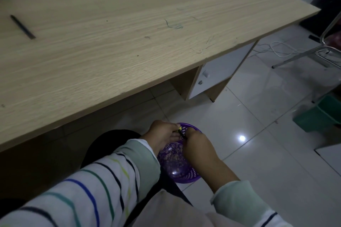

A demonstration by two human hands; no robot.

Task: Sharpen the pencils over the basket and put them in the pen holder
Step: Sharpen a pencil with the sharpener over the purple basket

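Counter (129, 33) fills the upper left of my view, pale wood grain with pen scribbles near its far right corner. Below and to the right, white floor tiles (258, 116) with a light glare on them. A metal chair frame (302, 53) stands off to the far right, and a green bin (319, 116) sits on the floor below it.

Down at the bottom centre, the purple basket (184, 178) rests on the floor just beside the person's dark-clad knee, with a layer of shavings (173, 155) in its bottom.

Both hands are right over that basket. The left hand (162, 134) comes in from a striped sleeve, fingers curled round a small yellow piece (178, 127) at its fingertips; it's too small for me to say what it is. The right hand (198, 145) sits just beside it, thumb and fingers pinching a dark pencil (183, 135). That pencil runs slanted between the two hands, its upper end meeting the yellow piece, above the basket's far half.

A second pencil (22, 26) lies flat on the counter at the far left, well apart from both hands.
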